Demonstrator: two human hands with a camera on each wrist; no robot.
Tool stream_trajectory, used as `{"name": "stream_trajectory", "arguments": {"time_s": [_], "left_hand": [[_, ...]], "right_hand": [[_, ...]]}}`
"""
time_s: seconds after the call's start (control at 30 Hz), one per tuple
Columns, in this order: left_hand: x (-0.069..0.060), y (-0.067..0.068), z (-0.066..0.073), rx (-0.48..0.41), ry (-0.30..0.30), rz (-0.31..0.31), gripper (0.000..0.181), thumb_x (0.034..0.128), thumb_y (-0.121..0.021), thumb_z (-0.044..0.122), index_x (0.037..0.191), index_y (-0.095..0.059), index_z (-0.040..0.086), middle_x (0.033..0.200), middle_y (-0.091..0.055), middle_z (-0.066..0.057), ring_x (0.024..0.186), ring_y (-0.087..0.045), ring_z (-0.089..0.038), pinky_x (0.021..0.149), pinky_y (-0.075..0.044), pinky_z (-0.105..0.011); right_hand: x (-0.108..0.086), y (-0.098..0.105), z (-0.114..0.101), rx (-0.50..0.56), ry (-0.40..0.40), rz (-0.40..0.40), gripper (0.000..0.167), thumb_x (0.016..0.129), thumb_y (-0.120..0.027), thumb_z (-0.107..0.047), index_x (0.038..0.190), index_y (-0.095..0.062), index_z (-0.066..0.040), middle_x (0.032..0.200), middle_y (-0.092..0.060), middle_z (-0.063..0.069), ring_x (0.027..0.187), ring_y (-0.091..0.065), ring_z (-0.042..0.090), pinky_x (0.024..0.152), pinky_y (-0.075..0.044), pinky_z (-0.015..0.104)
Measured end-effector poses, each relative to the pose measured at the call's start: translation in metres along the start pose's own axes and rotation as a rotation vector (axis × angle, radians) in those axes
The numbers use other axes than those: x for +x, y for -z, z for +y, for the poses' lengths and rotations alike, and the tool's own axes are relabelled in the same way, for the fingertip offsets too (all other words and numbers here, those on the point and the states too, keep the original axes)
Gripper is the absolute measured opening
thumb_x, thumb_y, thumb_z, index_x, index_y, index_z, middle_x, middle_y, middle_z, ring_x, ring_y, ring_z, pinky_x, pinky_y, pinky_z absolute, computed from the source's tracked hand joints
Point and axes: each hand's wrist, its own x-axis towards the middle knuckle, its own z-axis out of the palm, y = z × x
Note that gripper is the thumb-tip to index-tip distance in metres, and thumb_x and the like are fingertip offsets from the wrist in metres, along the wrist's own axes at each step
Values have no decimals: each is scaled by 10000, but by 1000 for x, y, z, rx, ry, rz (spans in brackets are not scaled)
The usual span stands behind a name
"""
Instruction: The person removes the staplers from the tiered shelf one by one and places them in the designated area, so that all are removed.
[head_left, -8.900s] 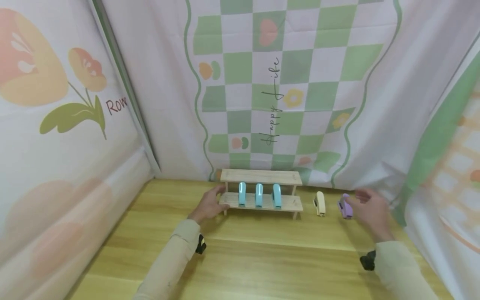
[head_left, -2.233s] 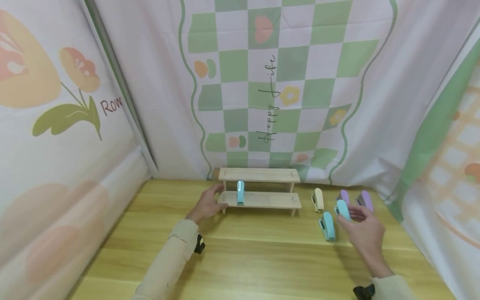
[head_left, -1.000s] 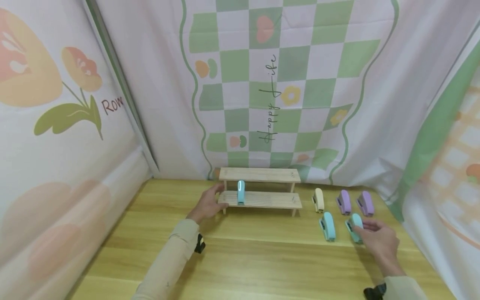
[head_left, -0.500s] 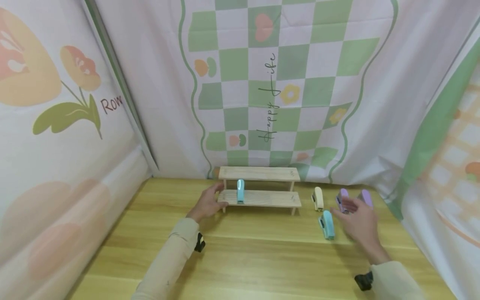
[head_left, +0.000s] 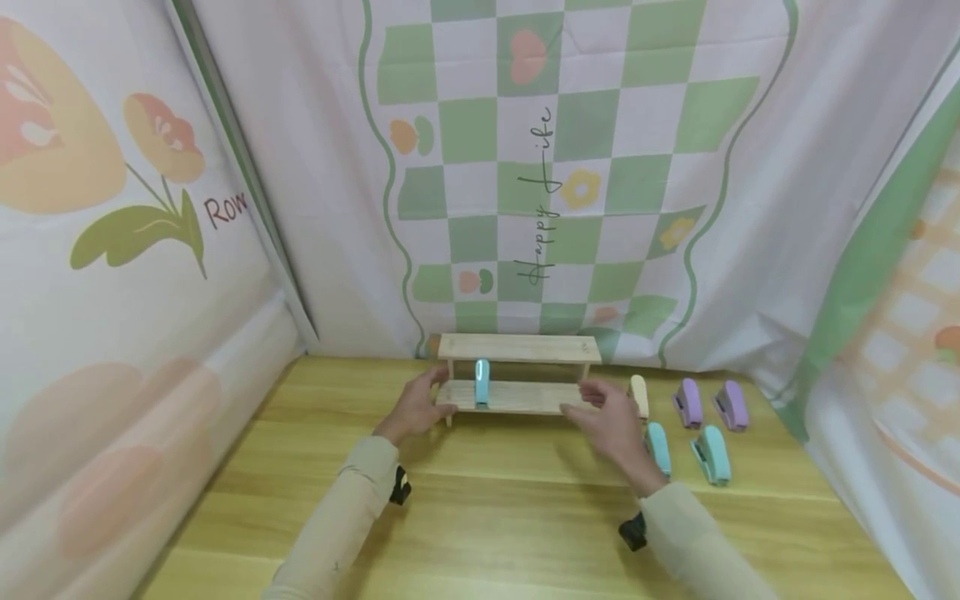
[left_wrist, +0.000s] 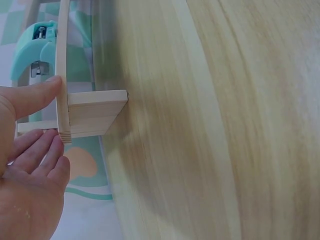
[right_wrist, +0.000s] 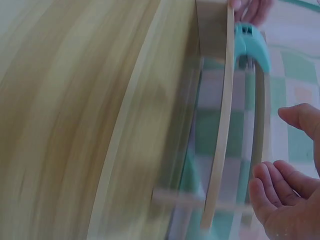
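Note:
A two-tier wooden shelf (head_left: 534,398) stands at the back of the table, with one light-blue stapler (head_left: 482,383) on its lower tier. My left hand (head_left: 408,410) holds that tier's left end; in the left wrist view the thumb lies on the board (left_wrist: 62,107) and the fingers reach its end. At the right end is my right hand (head_left: 611,423), with nothing in it. Its fingers are spread from the thumb in the right wrist view, apart from the board (right_wrist: 223,130). It partly hides a cream stapler (head_left: 640,395) and a light-blue stapler (head_left: 657,448).
Right of the shelf, two purple staplers (head_left: 687,403) and another light-blue stapler (head_left: 714,455) stand on the wooden table (head_left: 480,517). A checked curtain (head_left: 525,208) hangs close behind the shelf, and patterned cloth (head_left: 150,333) borders the left side.
Two light-blue staplers went from the shelf to the table, and a second purple one now stands there. My right hand let go of a light-blue stapler and moved left. The left hand stayed.

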Motion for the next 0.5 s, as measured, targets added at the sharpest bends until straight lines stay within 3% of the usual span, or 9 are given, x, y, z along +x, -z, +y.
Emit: {"name": "stream_trajectory", "arguments": {"time_s": [0.3, 0.5], "left_hand": [[2, 1, 0, 6, -13, 3, 714, 890, -816, 69, 1526, -493, 36, 1549, -563, -194, 1480, -487, -406, 1283, -342, -607], [2, 0, -3, 10, -18, 7, 708, 881, -819, 64, 1514, -503, 46, 1549, -561, -201, 1476, -492, -411, 1273, -357, -613]], "right_hand": [[10, -63, -43, 142, 15, -34, 530, 898, -841, -220, 1345, -656, -2, 1346, -692, 245, 1242, -674, 372, 1085, -583, 516], [18, -103, -65, 235, 49, 36, 489, 875, -854, -187, 1291, -683, 4, 1284, -718, 229, 1182, -693, 370, 1015, -624, 491]]}}
